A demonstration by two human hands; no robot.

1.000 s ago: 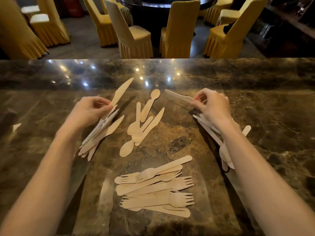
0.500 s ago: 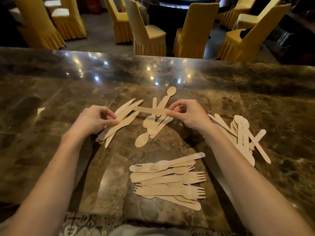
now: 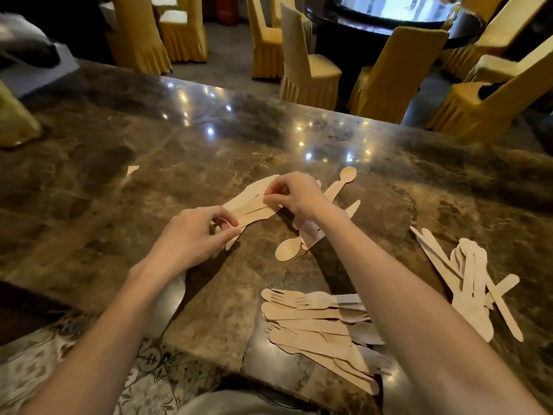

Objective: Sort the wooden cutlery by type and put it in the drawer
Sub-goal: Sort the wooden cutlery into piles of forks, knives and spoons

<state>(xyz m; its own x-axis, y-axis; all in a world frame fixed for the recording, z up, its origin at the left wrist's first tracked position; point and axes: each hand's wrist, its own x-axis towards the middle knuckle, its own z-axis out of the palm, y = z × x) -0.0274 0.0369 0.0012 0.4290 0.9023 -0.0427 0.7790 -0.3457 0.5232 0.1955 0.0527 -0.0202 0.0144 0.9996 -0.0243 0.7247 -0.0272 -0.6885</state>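
We hold the bundle of knives (image 3: 251,202) above the desk (image 3: 119,205) at both ends: left hand (image 3: 191,235) grip pinches the near end, right hand (image 3: 296,196) grip pinches the far end. Spoons (image 3: 305,238) lie just beside; forks (image 3: 317,322) lie nearer us.

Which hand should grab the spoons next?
Right. The right hand sits beside the spoons. The left hand is farther off, pinching the knives.
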